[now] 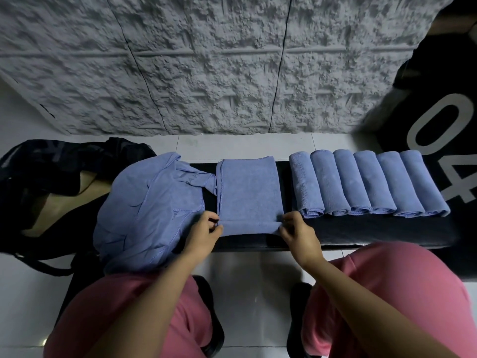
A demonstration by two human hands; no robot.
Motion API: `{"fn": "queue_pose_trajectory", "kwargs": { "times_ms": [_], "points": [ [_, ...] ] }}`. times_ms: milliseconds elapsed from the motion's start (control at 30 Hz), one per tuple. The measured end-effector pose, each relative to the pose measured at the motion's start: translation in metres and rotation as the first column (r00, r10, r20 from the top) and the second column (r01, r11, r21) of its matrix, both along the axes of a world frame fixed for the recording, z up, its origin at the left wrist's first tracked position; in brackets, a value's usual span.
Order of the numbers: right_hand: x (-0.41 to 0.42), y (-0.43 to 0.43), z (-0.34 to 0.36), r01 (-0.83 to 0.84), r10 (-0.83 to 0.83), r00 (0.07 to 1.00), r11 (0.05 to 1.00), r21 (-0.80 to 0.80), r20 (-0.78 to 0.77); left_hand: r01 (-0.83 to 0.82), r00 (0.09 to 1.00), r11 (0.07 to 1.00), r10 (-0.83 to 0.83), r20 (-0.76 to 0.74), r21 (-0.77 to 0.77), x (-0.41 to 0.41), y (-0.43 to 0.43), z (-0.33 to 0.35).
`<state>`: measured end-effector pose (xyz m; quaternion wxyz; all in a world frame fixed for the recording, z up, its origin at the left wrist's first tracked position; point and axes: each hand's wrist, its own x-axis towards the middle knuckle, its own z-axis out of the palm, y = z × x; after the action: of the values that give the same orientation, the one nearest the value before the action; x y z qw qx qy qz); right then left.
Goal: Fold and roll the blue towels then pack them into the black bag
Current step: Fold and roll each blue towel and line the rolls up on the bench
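A folded blue towel lies flat on the black bench, its near edge turned into a small roll. My left hand pinches the left end of that roll and my right hand pinches the right end. Several rolled blue towels lie side by side to the right. A heap of unfolded blue towels sits to the left, hanging over the bench's near edge. The black bag lies open at the far left.
A rough grey wall rises behind the bench. A black panel with white numerals stands at the right. White floor tiles lie between my knees in pink trousers.
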<state>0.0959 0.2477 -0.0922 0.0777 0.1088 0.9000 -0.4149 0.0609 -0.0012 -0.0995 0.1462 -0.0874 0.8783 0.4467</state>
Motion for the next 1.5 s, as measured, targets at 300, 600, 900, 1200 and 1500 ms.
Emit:
{"fn": "queue_pose_trajectory", "kwargs": {
  "times_ms": [300,600,900,1200,1500],
  "points": [
    [-0.002,-0.005,0.006,-0.096,0.157,0.974,0.938,0.334,-0.161,0.061,0.938,0.958,-0.152,-0.313,-0.281,0.002,0.003,0.004],
    [0.008,0.001,-0.002,-0.205,0.476,0.835,0.735,0.646,-0.277,0.24,0.767,0.812,-0.494,-0.408,-0.533,0.01,-0.003,0.003],
    [0.005,-0.001,-0.004,0.021,-0.019,0.999,0.999,0.046,-0.03,0.038,0.989,0.998,-0.045,-0.141,-0.052,0.003,0.003,-0.004],
    [0.0,-0.002,0.008,0.098,-0.098,0.995,0.995,0.011,-0.035,-0.174,0.983,0.984,0.17,0.072,0.045,0.0,0.01,0.001],
    [0.007,-0.003,0.008,-0.14,0.307,0.905,0.869,0.474,-0.295,0.081,0.84,0.919,-0.271,-0.47,-0.386,0.007,0.003,0.007]
  ]
}}
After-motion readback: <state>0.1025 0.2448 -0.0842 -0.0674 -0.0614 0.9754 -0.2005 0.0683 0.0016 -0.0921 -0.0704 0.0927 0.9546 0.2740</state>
